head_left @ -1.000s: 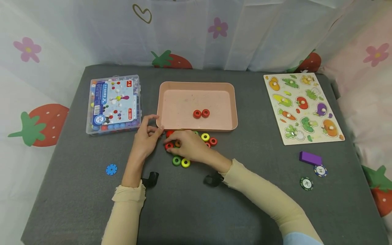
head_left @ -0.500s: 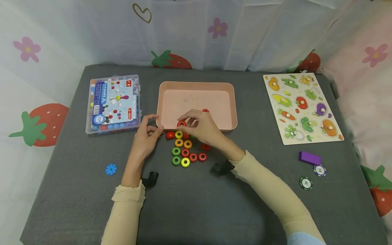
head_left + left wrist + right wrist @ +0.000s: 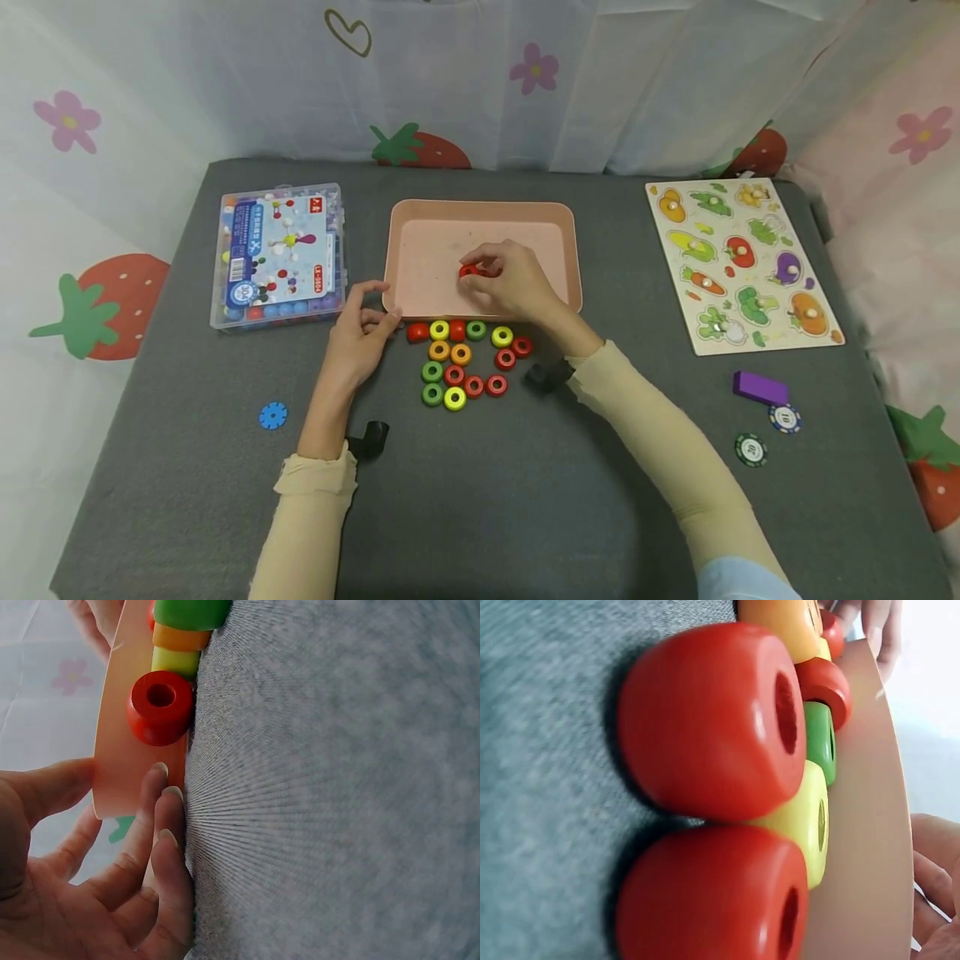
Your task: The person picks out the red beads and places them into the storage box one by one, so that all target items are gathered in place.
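Observation:
In the head view, my right hand [image 3: 517, 287] pinches a red bead [image 3: 468, 271] with thumb and fingers, over the pink tray [image 3: 427, 242]. The hand covers part of the tray, where more red shows under its fingers. My left hand [image 3: 354, 346] is at the tray's near left corner, finger and thumb around it; the left wrist view shows the fingertips against the tray wall [image 3: 120, 742]. In front of the tray lie several holed wooden beads: red [image 3: 497, 385], yellow [image 3: 454, 398], green [image 3: 432, 394] and orange [image 3: 461, 354].
A clear plastic box [image 3: 277, 254] of coloured balls lies left of the tray. At the right are a vegetable puzzle board [image 3: 738, 267], a purple block [image 3: 761, 387], a blue-white chip [image 3: 784, 418] and a green chip [image 3: 751, 450]. A blue toothed disc [image 3: 273, 415] lies at the left.
My right hand has moved from the beads in front of the tray up over the tray, carrying a red bead. The left hand stays at the tray corner.

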